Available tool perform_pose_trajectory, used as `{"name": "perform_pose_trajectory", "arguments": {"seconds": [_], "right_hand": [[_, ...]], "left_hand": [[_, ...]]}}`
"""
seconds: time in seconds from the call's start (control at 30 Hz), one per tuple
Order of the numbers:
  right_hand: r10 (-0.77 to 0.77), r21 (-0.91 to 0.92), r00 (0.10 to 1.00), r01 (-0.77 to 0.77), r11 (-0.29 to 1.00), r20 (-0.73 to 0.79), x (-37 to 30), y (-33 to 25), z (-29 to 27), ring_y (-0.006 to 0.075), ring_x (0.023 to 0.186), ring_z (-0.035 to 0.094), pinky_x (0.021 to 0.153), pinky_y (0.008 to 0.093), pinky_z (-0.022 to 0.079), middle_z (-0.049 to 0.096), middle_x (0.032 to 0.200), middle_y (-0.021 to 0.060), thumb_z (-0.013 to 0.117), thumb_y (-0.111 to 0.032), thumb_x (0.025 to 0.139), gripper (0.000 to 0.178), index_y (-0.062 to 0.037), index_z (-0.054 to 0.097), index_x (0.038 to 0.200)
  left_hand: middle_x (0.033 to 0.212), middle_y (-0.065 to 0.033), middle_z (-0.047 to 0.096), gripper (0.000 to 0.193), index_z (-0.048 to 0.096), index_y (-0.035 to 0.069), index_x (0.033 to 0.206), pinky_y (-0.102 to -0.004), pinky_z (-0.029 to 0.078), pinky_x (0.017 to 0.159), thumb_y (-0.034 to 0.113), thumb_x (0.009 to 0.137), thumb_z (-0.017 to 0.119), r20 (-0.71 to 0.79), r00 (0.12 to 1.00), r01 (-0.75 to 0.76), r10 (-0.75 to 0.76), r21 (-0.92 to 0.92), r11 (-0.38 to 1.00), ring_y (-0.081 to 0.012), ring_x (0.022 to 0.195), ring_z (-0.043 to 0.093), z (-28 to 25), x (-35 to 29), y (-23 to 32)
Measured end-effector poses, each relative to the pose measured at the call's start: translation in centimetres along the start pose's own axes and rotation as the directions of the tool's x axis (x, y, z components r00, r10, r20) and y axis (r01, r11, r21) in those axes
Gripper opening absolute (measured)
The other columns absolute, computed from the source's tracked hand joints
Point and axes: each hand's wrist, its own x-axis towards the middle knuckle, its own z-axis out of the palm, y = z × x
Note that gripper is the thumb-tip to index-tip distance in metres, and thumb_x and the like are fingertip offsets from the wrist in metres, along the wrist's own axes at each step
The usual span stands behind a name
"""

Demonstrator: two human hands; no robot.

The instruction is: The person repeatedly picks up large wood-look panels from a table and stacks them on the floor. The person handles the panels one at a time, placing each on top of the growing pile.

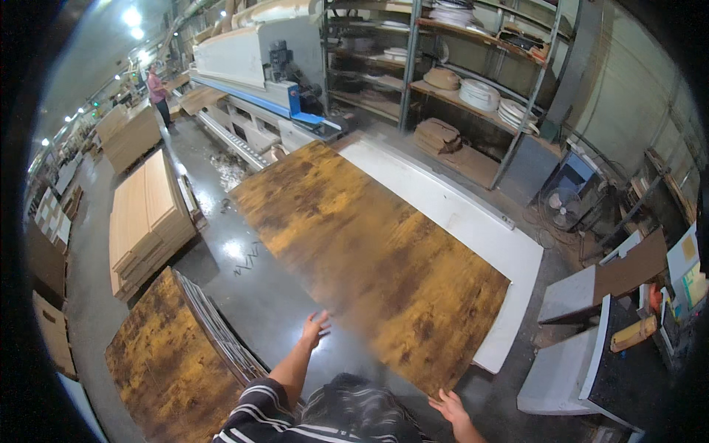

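A large wood-patterned panel (369,251), mottled brown and yellow, lies slantwise in front of me on a white machine table (443,184). My left hand (316,329) is raised close to the panel's left long edge, fingers spread and nothing in them. At the panel's near corner is my right hand (449,407), its fingers stretched out against or just beside the edge; whether they touch it I cannot tell. To my lower left stands a stack of similar panels (166,362), with the same mottled top and their layered edges facing me.
Light wooden boards (144,218) are stacked on the floor at left. A long machine with a blue rail (251,96) stands at the far end. Shelving (473,96) holds white rolls. A fan (563,207) and a dark-topped desk (628,376) are at right. Another person (156,94) stands far off.
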Motion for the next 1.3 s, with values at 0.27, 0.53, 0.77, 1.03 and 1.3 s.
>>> {"name": "perform_pose_trajectory", "arguments": {"seconds": [0.27, 0.53, 0.77, 1.03, 1.3], "right_hand": [[0.283, -0.062, 0.755, -0.393, 0.918, -0.591, -7.1, -3.4, -13.0, 0.0377, 0.115, 0.042, 0.093, 0.052, 0.04, 0.015, 0.141, 0.0128, 0.049, -0.038, 0.086, 0.067, -0.008, 0.017, 0.137], [-0.371, -0.404, 0.312, -0.048, 0.913, -0.875, -2.0, -9.2, -15.7, 0.0292, 0.103, 0.052, 0.083, 0.0464, 0.042, 0.053, 0.117, 0.0131, 0.043, -0.056, 0.084, 0.067, 0.0021, 0.05, 0.116], [-0.486, -0.515, 0.396, 0.039, 0.857, -0.779, -3.3, -12.2, -9.3, 0.0289, 0.099, 0.053, 0.081, 0.0451, 0.043, 0.054, 0.115, 0.0135, 0.044, -0.053, 0.085, 0.064, 0.0035, 0.05, 0.114], [-0.619, -0.629, 0.581, 0.221, 0.745, -0.529, -1.3, -15.3, 6.6, 0.0287, 0.095, 0.055, 0.079, 0.0436, 0.045, 0.055, 0.112, 0.014, 0.044, -0.049, 0.086, 0.06, 0.0051, 0.05, 0.112], [-0.697, -0.763, 0.693, 0.347, 0.546, -0.184, 4.9, -16.7, 36.4, 0.0285, 0.08, 0.056, 0.07, 0.0411, 0.046, 0.058, 0.098, 0.0174, 0.042, -0.043, 0.088, 0.054, 0.0074, 0.054, 0.104]], "left_hand": [[0.144, -0.0135, 0.02, 0.072, 0.029, -0.003, 0.133, -0.0366, 0.002, 0.108, 0.031, 0.08, 0.064, -0.036, 0.997, 0.066, -0.075, -0.217, 0.974, -0.0202, 0.135, 0.01, 0.3, -0.6, -1.9], [0.125, -0.0146, 0.043, 0.049, 0.047, -0.002, 0.114, -0.046, 0.034, 0.091, 0.008, 0.072, 0.07, -0.114, 0.992, 0.027, -0.052, -0.211, 0.977, -0.0278, 0.11, 0.041, -0.7, -6.8, -7.6], [0.047, 0.0037, 0.026, 0.04, 0.035, 0.015, 0.055, -0.0295, 0.017, 0.036, 0.001, 0.07, 0.069, -0.064, 0.996, -0.076, 0.06, -0.299, 0.951, -0.0095, 0.036, 0.028, -0.6, -19.9, 2.2], [0.069, -0.0087, 0.053, 0.012, 0.054, 0.001, 0.078, -0.0364, 0.043, 0.054, -0.005, 0.073, 0.063, -0.194, 0.98, -0.095, -0.044, -0.649, 0.755, -0.0208, 0.061, 0.055, -17.7, -21.5, 0.1], [0.113, -0.0207, 0.05, 0.041, 0.042, -0.012, 0.113, -0.0477, 0.035, 0.095, -0.004, 0.077, 0.058, -0.343, 0.939, -0.306, -0.029, -0.869, 0.388, -0.0321, 0.108, 0.048, -32.9, -17.7, -6.0]]}}
